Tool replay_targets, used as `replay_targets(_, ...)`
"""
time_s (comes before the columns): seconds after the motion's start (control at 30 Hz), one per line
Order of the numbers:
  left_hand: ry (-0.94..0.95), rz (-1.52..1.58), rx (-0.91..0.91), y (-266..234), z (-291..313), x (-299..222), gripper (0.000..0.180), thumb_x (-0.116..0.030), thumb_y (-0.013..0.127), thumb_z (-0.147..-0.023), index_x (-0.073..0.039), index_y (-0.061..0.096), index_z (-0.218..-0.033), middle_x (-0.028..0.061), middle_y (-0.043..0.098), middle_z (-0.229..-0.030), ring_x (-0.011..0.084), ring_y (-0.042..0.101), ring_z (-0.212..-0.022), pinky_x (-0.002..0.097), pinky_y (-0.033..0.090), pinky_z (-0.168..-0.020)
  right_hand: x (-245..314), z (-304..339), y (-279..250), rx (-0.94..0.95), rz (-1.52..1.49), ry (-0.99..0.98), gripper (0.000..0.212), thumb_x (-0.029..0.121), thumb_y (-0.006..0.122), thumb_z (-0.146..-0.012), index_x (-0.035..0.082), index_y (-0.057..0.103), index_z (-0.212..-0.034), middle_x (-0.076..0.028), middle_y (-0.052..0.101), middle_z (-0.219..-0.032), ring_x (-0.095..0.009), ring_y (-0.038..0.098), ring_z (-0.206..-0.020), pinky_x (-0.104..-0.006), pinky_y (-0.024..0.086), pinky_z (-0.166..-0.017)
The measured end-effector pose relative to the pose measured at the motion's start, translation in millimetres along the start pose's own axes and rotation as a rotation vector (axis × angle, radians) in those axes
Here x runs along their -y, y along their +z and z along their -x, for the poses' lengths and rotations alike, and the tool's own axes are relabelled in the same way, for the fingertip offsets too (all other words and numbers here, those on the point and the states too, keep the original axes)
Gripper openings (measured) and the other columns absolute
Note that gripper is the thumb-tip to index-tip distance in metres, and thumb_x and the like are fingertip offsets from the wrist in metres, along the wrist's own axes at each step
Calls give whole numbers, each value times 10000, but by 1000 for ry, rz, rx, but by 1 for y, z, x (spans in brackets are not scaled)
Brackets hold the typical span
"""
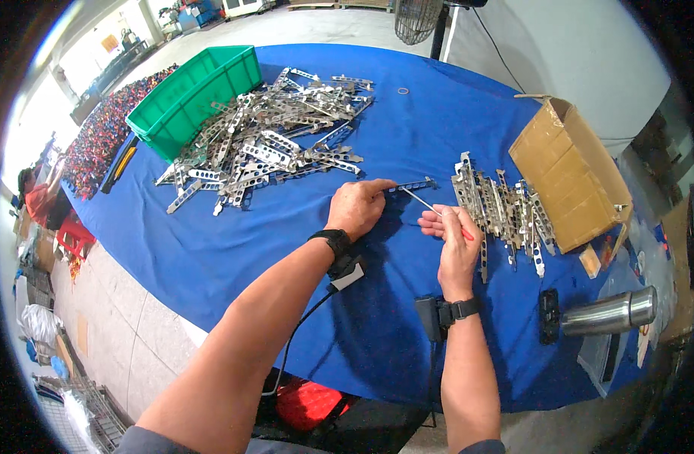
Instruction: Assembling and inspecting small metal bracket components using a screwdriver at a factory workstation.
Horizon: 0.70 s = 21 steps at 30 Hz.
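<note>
My left hand (358, 208) is closed on one end of a perforated metal strip (416, 185), which points to the right just above the blue cloth. In my right hand (456, 242) is a thin metal rod tool with a red handle (468, 235), its exact kind unclear. The tool's tip meets the strip or lies very close to it, near my left fingertips. A large tangled pile of similar strips (267, 144) spreads beyond my left hand. To the right of my right hand, more strips (506, 208) lie side by side in a looser row.
A green plastic crate (192, 98) stands behind the big pile. On the right are a cardboard box (570, 170) and a steel flask (611, 310) lying on its side. Farther left, a person in red (40, 197) is beside a heap of small colourful pieces (105, 144).
</note>
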<state>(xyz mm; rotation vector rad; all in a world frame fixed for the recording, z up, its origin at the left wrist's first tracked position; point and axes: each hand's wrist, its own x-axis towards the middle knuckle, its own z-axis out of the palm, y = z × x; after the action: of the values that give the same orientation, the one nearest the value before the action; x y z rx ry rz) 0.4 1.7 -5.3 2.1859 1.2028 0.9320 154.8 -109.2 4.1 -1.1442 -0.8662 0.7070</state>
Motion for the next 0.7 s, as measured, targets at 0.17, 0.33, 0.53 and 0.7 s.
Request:
replay_targets(0.17, -1, 2, 25, 0, 0, 5, 314, -119, 556, -869, -166, 735, -1122, 166, 655, -691, 292, 648, -613, 406, 506, -620, -1, 0, -4, 16, 12, 43, 297, 217, 506, -1007, -32, 660, -952, -154, 705, -862, -207, 704, -747, -293, 559, -683)
replay_targets(0.33, 13, 5, 5, 4, -1, 8, 311, -123, 553, -874, -173, 734, -1122, 167, 650, -683, 301, 648, -616, 414, 504, -617, -2, 0, 1, -7, 20, 5, 294, 217, 507, -1006, -26, 661, -949, -154, 705, -859, -208, 705, -744, -293, 557, -676)
replay_targets(0.53, -47, -16, 56, -3, 0, -4, 328, -114, 544, -858, -191, 740, -1110, 163, 672, -733, 323, 666, -694, 430, 525, -681, -2, 1, -4, 8, 14, 39, 299, 226, 508, -1008, -25, 662, -953, -154, 706, -862, -208, 707, -752, -294, 559, -682)
replay_targets(0.7, -75, -41, 84, -5, 0, -7, 339, -108, 546, -842, -201, 744, -1101, 161, 705, -813, 341, 686, -784, 441, 546, -746, -2, 0, 0, -33, -2, 17, 295, 226, 510, -1005, -21, 660, -949, -152, 704, -848, -205, 706, -738, -289, 553, -669)
